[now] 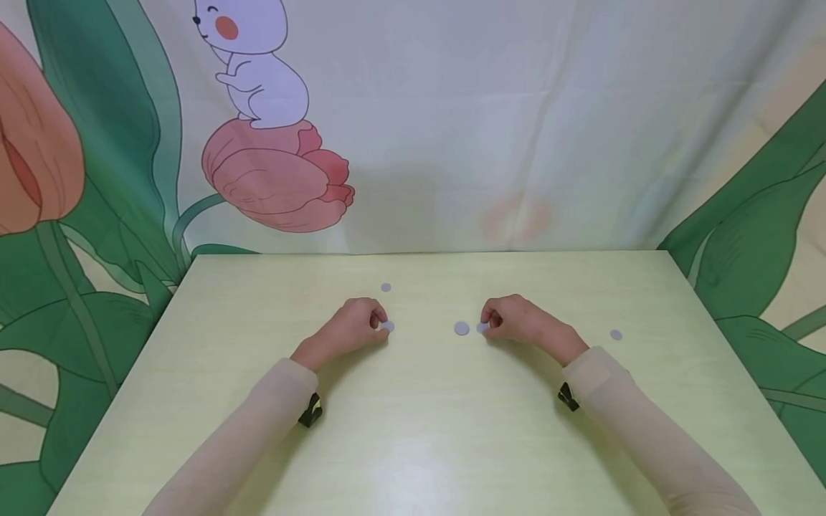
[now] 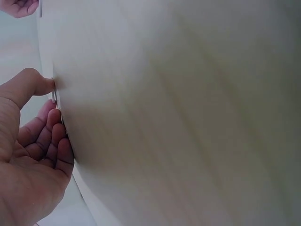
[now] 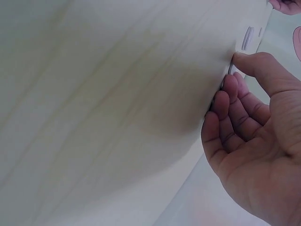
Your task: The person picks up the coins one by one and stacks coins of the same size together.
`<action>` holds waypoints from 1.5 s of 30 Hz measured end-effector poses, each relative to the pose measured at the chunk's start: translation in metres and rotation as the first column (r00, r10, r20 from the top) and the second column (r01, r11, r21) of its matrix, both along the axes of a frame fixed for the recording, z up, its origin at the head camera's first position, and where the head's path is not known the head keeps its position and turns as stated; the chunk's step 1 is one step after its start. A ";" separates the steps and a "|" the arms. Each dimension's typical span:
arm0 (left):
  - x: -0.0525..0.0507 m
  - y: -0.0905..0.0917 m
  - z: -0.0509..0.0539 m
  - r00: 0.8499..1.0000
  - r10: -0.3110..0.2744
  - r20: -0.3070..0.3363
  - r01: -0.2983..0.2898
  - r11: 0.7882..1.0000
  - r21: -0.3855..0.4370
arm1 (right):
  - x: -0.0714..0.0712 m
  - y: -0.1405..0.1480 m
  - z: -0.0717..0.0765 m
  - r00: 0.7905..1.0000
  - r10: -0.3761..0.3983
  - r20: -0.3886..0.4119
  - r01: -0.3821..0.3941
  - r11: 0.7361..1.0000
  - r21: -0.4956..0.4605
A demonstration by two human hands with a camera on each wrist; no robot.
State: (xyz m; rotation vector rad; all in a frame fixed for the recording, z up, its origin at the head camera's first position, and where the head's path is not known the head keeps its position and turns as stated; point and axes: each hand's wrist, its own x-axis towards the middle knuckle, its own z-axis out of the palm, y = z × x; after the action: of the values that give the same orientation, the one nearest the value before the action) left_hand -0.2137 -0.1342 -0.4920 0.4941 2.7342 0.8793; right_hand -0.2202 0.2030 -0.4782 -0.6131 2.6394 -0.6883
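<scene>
Thumb and fingers of my left hand [image 1: 350, 326] pinch a small pale grey disc [image 1: 389, 327] by its edges at the tabletop. My right hand [image 1: 521, 319] likewise pinches another small grey disc [image 1: 482, 327], of which the left wrist view gives no clear sight. Between the hands, close to the right fingertips, lies a somewhat larger grey disc [image 1: 461, 328]. In the right wrist view this larger disc [image 3: 248, 38] looks thick, perhaps layered. Both pinched discs are partly covered by fingers.
One small disc [image 1: 386, 287] lies behind the left hand, and another [image 1: 616, 335] lies to the right of the right wrist. The pale wooden table [image 1: 413, 416] ends at the back against a printed curtain [image 1: 439, 143].
</scene>
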 end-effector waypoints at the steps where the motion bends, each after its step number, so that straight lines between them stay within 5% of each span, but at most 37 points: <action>1: 0.000 0.000 0.000 1.000 0.000 -0.001 0.000 1.000 -0.002 | 0.000 0.000 0.000 1.000 0.000 -0.001 0.000 1.000 -0.003; 31: 0.007 0.040 0.007 0.995 -0.086 -0.057 0.089 0.995 0.043 | 0.001 0.002 0.002 1.000 0.012 0.004 -0.012 1.000 -0.007; 45: 0.010 0.063 0.021 0.986 -0.139 -0.089 0.143 0.989 0.038 | 0.000 0.002 0.002 1.000 0.023 -0.012 -0.023 1.000 0.009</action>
State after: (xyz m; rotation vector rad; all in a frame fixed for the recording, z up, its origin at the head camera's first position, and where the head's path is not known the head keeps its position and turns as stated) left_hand -0.2041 -0.0709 -0.4714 0.7409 2.7203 0.9039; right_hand -0.2200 0.2051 -0.4758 -0.6466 2.6409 -0.6675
